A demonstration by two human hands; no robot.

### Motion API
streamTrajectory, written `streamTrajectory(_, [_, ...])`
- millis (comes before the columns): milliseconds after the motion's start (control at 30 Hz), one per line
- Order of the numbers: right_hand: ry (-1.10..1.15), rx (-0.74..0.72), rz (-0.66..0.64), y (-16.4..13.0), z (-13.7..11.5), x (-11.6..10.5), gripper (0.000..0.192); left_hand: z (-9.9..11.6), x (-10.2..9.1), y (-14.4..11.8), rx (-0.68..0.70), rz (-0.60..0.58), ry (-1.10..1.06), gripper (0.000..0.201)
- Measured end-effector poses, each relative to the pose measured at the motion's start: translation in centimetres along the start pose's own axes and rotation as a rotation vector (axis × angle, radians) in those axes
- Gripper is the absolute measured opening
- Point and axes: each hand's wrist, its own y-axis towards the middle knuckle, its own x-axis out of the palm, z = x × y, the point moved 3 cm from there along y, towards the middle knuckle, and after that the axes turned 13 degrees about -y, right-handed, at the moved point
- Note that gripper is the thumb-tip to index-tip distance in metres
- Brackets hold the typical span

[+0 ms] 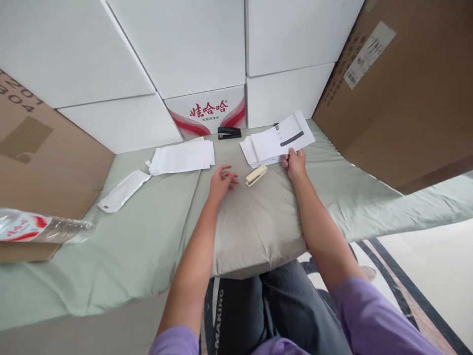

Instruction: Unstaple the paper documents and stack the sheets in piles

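Right hand (294, 165) pinches the near edge of the top printed sheet (283, 136), thumb over, fingers under; the sheet carries a dark bar and lies on the right paper stack (248, 150), which spreads away from that hand. Left hand (221, 180) rests palm down on the grey cushion (254, 227), fingers loosely curled, holding nothing. Cream stapler (256, 175) lies on the cushion between the two hands, just beside the left fingertips and not touching them. Black stapler (229, 132) sits beyond the cream one, against the red-and-white printed carton (209, 114). Second paper stack (183, 156) lies beyond and left of the left hand, well apart. White plastic sleeve (123, 191) further left on the pale green sheet (140, 241). Clear water bottle (40, 228) at far left, on its side.
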Motion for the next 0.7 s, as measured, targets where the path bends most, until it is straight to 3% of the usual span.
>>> streamTrajectory(233, [-0.013, 0.034, -0.197, -0.5, -0.7, 1.2, 0.019, 0.1, 0.2, -0.1, -0.015, 0.003, 0.018, 0.035])
streamTrajectory(700, [-0.115, 0.033, -0.229, 0.4, 0.0, 1.6, 0.022, 0.0, 0.3, 0.0, -0.008, -0.013, 0.044, 0.028])
